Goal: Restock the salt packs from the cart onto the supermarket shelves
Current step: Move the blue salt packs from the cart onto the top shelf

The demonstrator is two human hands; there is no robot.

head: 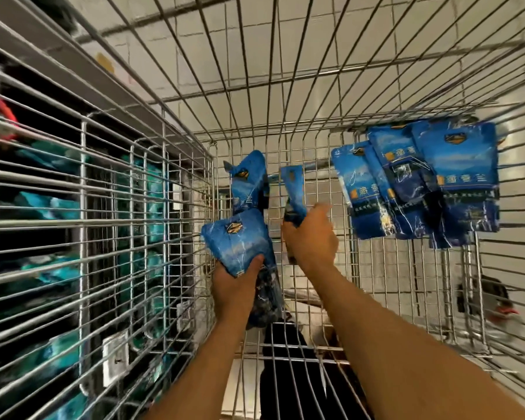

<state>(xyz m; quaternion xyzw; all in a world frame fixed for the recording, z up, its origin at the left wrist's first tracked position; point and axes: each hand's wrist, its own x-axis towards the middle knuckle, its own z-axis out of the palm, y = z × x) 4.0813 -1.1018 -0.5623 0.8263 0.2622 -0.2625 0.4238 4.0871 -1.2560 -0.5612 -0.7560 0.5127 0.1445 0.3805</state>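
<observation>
Both my arms reach down into a wire cart [285,122]. My left hand [235,283] grips a blue salt pack [238,241] by its lower edge, with a darker pack bunched under the palm. Behind it another blue pack [249,180] leans against the cart's far wall. My right hand [311,234] is curled round a narrow, edge-on blue pack [293,189]. To the right, several overlapping blue salt packs [431,183] lie against the cart's right side.
Through the cart's left wire wall I see dark supermarket shelves [73,86] holding teal packs [146,207], all blurred. White floor tiles show through the cart's mesh. A cart wheel [491,295] is at the lower right.
</observation>
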